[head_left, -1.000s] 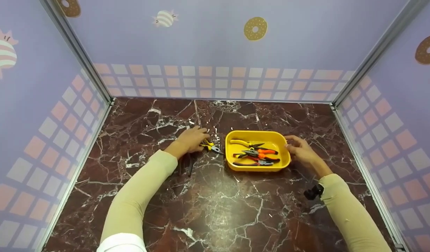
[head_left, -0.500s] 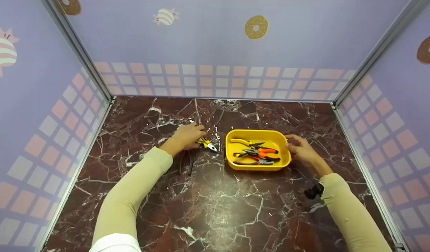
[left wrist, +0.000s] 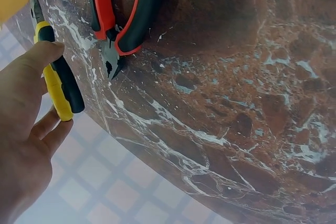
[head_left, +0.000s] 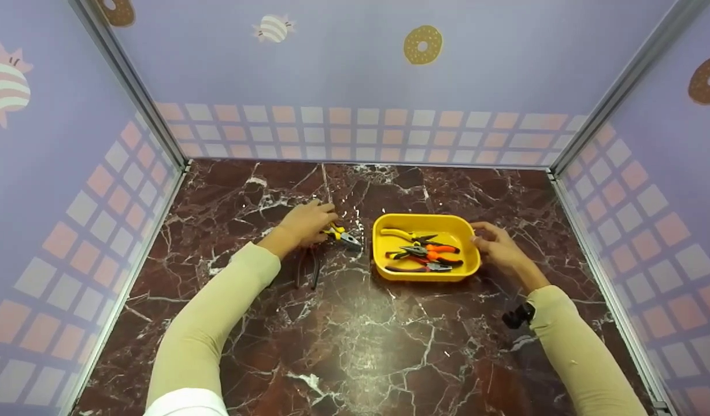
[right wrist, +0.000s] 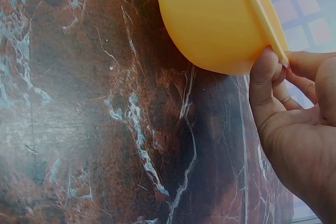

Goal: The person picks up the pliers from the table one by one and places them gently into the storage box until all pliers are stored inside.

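Note:
My left hand (head_left: 306,224) pinches a pair of pliers (left wrist: 61,80) with yellow-and-black handles, thumb on top and fingers underneath. In the head view the metal nose of these pliers points right, toward a yellow plastic bin (head_left: 424,278). Just below that hand lies a second pair of pliers (left wrist: 105,3) with red-and-black handles, its head partly hidden in the head view. At the bin's right end my right hand (right wrist: 299,129) pinches the rim between thumb and fingers. Inside the bin are several pliers, among them a yellow-handled pair (head_left: 396,233) and an orange-handled pair (head_left: 442,249).
A dark red marbled tabletop (head_left: 361,346) lies under everything. Purple patterned panels (head_left: 343,69) stand at the back and both sides, with metal edge strips where they meet. A small black device (head_left: 518,316) is at the right wrist.
My left hand has moved a little to the left with the yellow-and-black pliers, away from the bin. More of the red-handled pliers shows below it. The right hand and bin look still.

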The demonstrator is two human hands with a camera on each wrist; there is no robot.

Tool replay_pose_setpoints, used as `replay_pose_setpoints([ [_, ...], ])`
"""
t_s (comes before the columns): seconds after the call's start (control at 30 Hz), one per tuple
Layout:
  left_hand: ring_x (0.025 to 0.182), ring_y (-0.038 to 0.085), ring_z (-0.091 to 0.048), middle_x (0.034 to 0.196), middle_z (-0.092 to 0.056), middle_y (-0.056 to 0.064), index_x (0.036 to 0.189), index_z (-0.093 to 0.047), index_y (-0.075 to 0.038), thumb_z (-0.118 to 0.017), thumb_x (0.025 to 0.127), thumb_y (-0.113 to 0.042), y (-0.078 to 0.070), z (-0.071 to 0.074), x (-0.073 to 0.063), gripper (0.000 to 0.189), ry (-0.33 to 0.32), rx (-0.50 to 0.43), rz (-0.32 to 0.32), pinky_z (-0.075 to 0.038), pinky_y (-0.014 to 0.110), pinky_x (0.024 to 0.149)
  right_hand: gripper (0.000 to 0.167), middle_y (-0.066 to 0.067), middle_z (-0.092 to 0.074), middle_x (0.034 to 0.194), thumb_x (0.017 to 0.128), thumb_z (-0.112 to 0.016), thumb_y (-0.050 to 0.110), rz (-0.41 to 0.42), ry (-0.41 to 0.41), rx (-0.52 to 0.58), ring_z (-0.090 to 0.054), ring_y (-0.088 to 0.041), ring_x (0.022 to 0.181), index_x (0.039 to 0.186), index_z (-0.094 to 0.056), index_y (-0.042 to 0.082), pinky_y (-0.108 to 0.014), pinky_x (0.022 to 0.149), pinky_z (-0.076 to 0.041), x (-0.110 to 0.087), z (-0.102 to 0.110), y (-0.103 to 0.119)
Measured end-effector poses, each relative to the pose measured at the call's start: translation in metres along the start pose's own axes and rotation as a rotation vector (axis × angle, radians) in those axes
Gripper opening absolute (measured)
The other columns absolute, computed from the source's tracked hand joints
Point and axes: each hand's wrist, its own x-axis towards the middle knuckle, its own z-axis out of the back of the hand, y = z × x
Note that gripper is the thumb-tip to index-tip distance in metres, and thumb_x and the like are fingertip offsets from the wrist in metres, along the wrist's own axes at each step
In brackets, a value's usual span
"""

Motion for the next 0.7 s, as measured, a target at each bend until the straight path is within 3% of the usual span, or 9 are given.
replay_pose_setpoints([
  [0.17,0.117,0.039,-0.061,0.141,-0.06,0.01,0.128,-0.069,-0.011,-0.083,0.093,-0.028,0.0032,0.0018,-0.0005,0.042,-0.046,0.029,-0.006,-0.059,0.055,0.086,0.043,-0.028,-0.058,0.124,0.109,-0.054,0.004,0.005,-0.001,0.012,-0.07,-0.023,0.088,0.151,-0.047,-0.003,-0.032,0.064,-0.062,0.0007,0.0008,0.0012],
  [0.37,0.123,0.042,-0.06,0.149,-0.057,0.013,0.132,-0.07,-0.009,-0.085,0.092,-0.033,0.006,0.0051,-0.0023,0.049,-0.102,0.006,0.005,-0.059,0.057,0.09,0.042,-0.026,-0.059,0.118,0.109,-0.054,0.004,0.0,0.002,0.017,-0.069,-0.023,0.085,0.15,-0.047,-0.002,-0.032,0.063,-0.061,0.0006,0.0004,0.0019],
  [0.7,0.107,0.037,-0.065,0.131,-0.066,0.007,0.126,-0.075,-0.011,-0.087,0.088,-0.031,0.0052,0.0099,-0.0043,0.044,-0.214,-0.102,0.026,-0.059,0.054,0.085,0.045,-0.034,-0.054,0.133,0.109,-0.054,0.007,-0.02,-0.003,-0.008,-0.067,-0.023,0.091,0.153,-0.046,-0.001,-0.032,0.066,-0.061,-0.0018,0.0011,0.0028],
])
